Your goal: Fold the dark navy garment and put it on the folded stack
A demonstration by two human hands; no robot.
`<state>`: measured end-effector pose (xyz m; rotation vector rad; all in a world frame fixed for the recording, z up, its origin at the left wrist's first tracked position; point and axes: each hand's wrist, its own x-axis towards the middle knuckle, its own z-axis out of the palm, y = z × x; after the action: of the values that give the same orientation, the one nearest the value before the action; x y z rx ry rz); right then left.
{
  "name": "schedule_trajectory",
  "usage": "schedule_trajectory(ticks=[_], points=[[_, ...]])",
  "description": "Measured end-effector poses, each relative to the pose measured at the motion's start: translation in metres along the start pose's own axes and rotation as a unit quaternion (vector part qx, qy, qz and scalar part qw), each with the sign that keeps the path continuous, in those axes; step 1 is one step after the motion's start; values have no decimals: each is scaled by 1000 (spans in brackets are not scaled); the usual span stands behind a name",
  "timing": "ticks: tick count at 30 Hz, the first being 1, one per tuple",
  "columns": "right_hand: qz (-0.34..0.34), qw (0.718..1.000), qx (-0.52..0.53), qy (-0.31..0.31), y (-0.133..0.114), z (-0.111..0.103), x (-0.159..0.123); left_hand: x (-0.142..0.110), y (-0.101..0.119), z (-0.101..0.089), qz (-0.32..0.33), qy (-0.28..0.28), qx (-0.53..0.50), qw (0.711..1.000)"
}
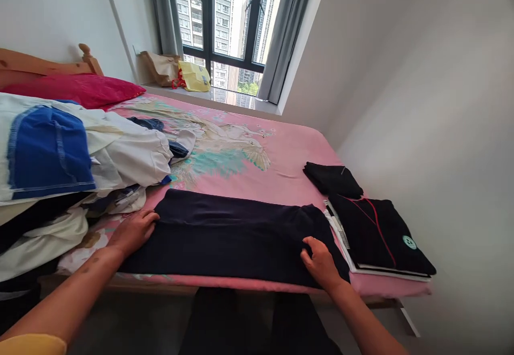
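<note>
Dark and folded, a garment (233, 240) spans the pink bedsheet (293, 146) between the curled fingers of a person's left hand (135, 231) and right hand (321, 263); whether either pinches cloth is unclear. Folded black clothes (365, 232) lie just beyond the right fingers.

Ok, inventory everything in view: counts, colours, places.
Bed: one, pink patterned cover, centre
Dark garment: one, near-black, bed's near edge
Clothes pile: one, white, blue, dark, left
Folded stack: one, black over white, right
Folded bundle: one, black, behind the stack
Pillow: one, red, far left
Headboard: one, brown, far left
Bags: two, brown and yellow, windowsill
Window: one, dark-framed, far side
Curtains: two, grey, flanking window
Buildings: several, grey and white, outside
Trouser legs: two, dark, bottom centre
Sleeve: one, yellow, bottom left
Left hand: one, bare, garment's left end
Right hand: one, bare, garment's right end
</note>
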<state>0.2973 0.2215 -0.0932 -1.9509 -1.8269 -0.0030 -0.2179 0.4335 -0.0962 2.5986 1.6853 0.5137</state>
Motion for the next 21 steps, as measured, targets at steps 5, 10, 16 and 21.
schedule_trajectory(ticks=[5, 10, 16, 21], points=[[-50, 991, -16, -123, -6, -15, -15, 6, -23, 16, 51, 7, 67, 996], [-10, 998, -31, -57, -32, -15, -9, 8, -27, 21, 59, -4, 71, 996], [8, 997, -66, -45, -56, 28, 4, 5, -10, 8, 66, -15, 105, 992], [75, 996, 19, -33, -47, 34, 21, 10, 6, -4, 32, -23, 101, 994]])
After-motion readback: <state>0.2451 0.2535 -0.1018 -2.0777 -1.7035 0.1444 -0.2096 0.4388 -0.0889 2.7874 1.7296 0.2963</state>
